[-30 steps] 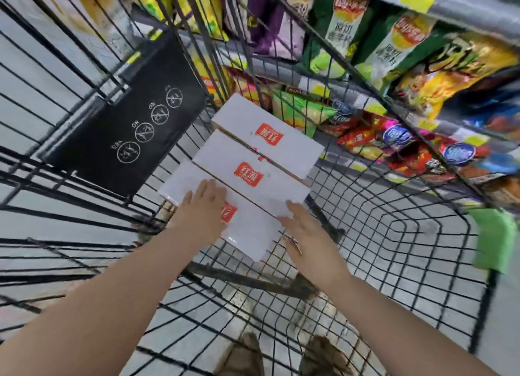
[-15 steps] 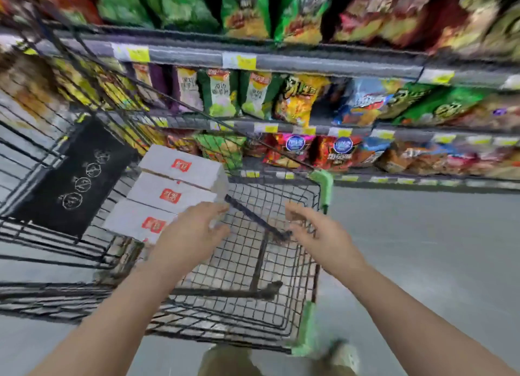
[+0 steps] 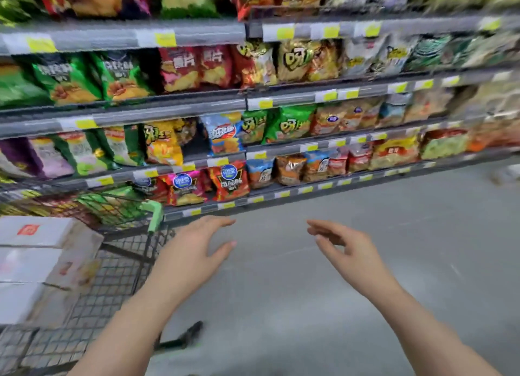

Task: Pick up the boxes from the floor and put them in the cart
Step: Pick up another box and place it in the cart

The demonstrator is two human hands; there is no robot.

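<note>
Three white boxes with red labels lie side by side in the black wire cart [image 3: 132,251] at the left edge: the far box [image 3: 42,230], the middle box [image 3: 31,264] and the near box [image 3: 19,299]. The cart has green corner guards. My left hand [image 3: 194,251] hovers to the right of the cart's corner, fingers spread and holding nothing. My right hand [image 3: 346,249] hangs over the grey floor [image 3: 323,305], fingers relaxed, also empty. No box on the floor is in view.
Long store shelves [image 3: 281,97] packed with snack bags run across the back, with yellow price tags along their edges. The bare grey floor stretches to the right of the cart. A pale blurred object [image 3: 506,175] lies on the floor at the far right.
Both hands have left the boxes and drawn out of the cart to its right. The view has swung right and up, so the cart now sits at the left edge.
</note>
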